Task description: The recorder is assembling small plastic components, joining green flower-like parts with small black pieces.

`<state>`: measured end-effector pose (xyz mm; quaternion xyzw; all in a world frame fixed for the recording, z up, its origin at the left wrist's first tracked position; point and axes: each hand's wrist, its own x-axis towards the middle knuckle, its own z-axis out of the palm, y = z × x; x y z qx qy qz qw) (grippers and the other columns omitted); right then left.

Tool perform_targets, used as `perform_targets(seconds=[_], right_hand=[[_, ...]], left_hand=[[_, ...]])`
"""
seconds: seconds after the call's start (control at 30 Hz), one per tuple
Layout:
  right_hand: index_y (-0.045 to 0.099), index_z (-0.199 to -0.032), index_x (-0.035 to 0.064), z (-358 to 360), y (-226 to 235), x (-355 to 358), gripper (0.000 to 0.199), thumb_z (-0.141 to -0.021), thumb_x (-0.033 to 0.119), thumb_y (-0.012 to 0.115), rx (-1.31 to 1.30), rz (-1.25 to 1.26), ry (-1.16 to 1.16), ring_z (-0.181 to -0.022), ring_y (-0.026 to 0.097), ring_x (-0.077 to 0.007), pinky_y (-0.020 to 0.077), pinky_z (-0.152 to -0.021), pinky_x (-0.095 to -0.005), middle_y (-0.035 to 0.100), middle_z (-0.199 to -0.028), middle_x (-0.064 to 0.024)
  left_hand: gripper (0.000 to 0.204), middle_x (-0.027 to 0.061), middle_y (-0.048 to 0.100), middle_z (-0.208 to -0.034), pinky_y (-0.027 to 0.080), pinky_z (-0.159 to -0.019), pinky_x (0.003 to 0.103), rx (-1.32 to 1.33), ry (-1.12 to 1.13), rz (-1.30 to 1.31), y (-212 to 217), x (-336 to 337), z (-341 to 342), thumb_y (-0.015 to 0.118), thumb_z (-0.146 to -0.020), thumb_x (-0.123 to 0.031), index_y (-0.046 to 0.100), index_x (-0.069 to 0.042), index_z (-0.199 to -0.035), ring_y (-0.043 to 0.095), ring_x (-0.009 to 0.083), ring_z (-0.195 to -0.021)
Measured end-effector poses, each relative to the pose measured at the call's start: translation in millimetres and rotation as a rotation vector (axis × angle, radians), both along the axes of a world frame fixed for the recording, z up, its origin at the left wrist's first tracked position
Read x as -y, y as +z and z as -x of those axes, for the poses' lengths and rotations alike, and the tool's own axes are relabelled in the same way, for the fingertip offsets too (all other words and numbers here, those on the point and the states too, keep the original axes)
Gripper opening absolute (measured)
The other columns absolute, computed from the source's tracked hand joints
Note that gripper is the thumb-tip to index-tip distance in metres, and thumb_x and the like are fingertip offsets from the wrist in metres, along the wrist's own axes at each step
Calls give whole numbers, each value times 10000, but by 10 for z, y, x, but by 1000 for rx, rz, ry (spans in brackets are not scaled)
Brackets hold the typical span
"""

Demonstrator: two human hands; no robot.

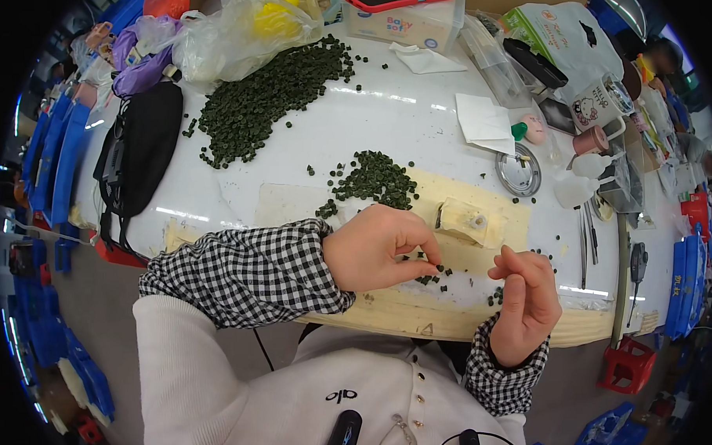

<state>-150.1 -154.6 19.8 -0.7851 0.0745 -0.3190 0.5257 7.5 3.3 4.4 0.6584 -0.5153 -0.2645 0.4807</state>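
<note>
While your left hand [376, 249] fingers are pinching down on dark green pellets [430, 276] on the taped board [451, 254], your right hand [527, 295] is curling loosely, seemingly empty. Small pile [374, 179] is sitting just beyond; big heap [269, 96] is waiting untouched, so most sorting looks undone.

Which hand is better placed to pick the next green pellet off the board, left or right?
Probably left. The left hand lies palm-down on the board with its fingertips pinched right over the loose dark green pellets. The right hand is turned edge-up with fingers curled, beside only a few pellets near the board edge.
</note>
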Motion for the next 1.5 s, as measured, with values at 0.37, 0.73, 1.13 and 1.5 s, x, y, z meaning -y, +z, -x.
perform_targets(seconds=[0.37, 0.73, 1.13, 1.5], right_hand=[[643, -975, -61, 75, 20, 118, 155, -842, -44, 565, -45, 92, -95, -738, 583, -177, 469, -682, -271, 611, -850, -122], [663, -846, 10, 305, -10, 605, 130, -725, -26, 693, -315, 587, -218, -746, 553, -245, 452, -654, -319, 614, -788, -92], [598, -783, 9, 186, -82, 468, 122, -699, -7, 685, -383, 712, -99, -768, 510, -277, 430, -671, -365, 562, -769, -85], [652, -896, -14, 156, -4, 257, 167, -738, -65, 664, -270, 408, -107, -703, 580, -233, 455, -656, -288, 619, -790, -111]], left_hand=[[83, -57, 441, -607, 339, -508, 208, -426, 37, -144, 3, 28, -50, 649, -846, -77, 651, -25, -911, 368, 36, -528], [197, 101, 590, -976, 349, -532, 197, -1388, -119, -126, -42, 42, -14, 414, -931, -6, 504, 4, -1106, 440, 73, -621], [235, 15, 587, -766, 287, -457, 188, -1340, -141, -122, -20, -14, -57, 435, -997, -183, 571, 7, -991, 333, 42, -492], [225, 4, 595, -801, 302, -475, 163, -1348, -83, -61, -56, -12, -29, 476, -984, -191, 595, -4, -1019, 360, 31, -529]])
